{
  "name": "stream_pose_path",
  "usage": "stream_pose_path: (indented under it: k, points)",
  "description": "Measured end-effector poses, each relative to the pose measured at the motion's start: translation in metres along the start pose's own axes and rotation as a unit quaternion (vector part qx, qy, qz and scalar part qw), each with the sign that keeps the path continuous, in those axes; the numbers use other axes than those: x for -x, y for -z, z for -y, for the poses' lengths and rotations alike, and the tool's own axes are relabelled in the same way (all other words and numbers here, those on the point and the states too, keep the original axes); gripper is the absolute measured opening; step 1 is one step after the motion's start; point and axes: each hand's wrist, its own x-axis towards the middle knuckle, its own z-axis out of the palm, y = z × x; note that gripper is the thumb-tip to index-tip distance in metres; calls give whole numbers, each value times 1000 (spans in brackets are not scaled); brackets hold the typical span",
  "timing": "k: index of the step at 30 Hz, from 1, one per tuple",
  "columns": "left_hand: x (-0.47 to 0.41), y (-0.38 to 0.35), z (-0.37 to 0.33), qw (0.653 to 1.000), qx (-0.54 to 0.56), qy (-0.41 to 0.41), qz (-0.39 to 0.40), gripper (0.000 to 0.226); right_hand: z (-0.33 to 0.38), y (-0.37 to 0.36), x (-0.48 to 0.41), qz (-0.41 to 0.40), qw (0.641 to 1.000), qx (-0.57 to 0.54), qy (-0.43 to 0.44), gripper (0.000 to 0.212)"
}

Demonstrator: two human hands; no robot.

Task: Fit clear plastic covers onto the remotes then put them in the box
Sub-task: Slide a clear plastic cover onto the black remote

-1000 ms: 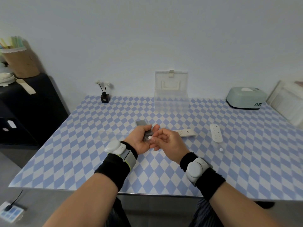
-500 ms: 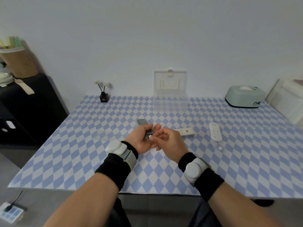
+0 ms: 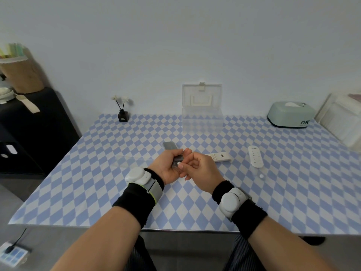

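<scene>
While our left hand (image 3: 169, 166) grips the dark remote (image 3: 176, 156) and our right hand (image 3: 199, 169) pinches its cover end, two white remotes (image 3: 220, 157) remain on the surface (image 3: 293, 182), the clear box (image 3: 202, 119) apparently empty.

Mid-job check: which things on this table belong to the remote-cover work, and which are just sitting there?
Job:
dark remote held in the left hand, worked by the right hand
white bar remote
white oval remote
open clear box
clear cover lying flat, hard to see

Lying about:
reed diffuser
tissue box
</scene>
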Motion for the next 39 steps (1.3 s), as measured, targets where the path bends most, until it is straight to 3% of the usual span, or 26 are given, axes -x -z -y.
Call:
stream_pose_path:
  k: [14, 20, 25, 28, 35, 39]
  points:
    - [5, 0, 4, 999, -21, 15, 30, 19, 6, -3, 5, -18, 998, 52, 6, 11]
    - [4, 4, 1, 997, -32, -24, 61, 20, 17, 10, 3, 74, 989, -109, -67, 18]
    - [-2, -2, 1, 995, 46, -68, 63, 30, 25, -2, 1, 22, 957, -224, -184, 48]
    - [-2, -7, 4, 995, 47, -76, 55, 35, 24, -4, 2, 17, 958, -227, -177, 52]
    - [-1, -13, 12, 995, 53, -72, 35, 37, 29, 7, 7, 28, 977, -136, -164, 53]
    - [-6, -23, 23, 996, -3, -84, 16, 58, 27, 27, 12, 25, 987, 112, -109, 69]
